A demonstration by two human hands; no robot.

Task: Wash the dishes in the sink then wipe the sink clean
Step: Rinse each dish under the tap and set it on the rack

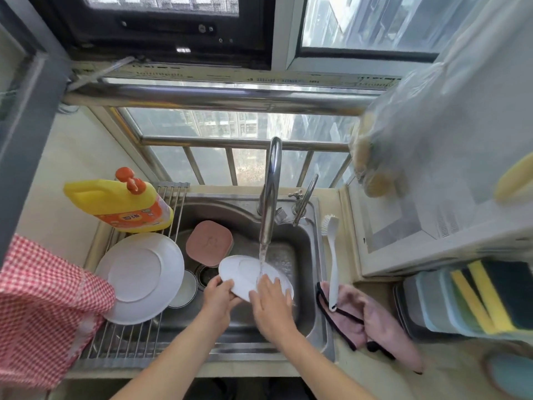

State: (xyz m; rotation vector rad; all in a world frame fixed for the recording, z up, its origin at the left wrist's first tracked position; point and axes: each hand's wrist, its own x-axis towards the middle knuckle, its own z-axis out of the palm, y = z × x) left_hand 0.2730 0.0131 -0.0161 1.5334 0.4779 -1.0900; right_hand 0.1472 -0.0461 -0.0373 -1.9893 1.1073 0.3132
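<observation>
Water runs from the tall faucet [271, 192] onto a small white plate [242, 269] held over the steel sink [305, 243]. My left hand [217, 295] grips the plate's near left rim. My right hand [271, 298] lies flat on the plate's face with fingers spread, under the stream. A pink square dish [209, 243] sits in the sink behind the plate. A small white bowl [184, 290] lies at the sink's left, partly under a large white plate [141, 277] that rests upside down on the roll-up drying rack [121, 339].
A yellow detergent bottle [121, 206] lies on the rack's far end. A red checked cloth [43, 307] hangs at left. A white dish brush [333, 255] and pink cloth [375, 319] lie right of the sink. Sponges [476, 298] are stacked at far right.
</observation>
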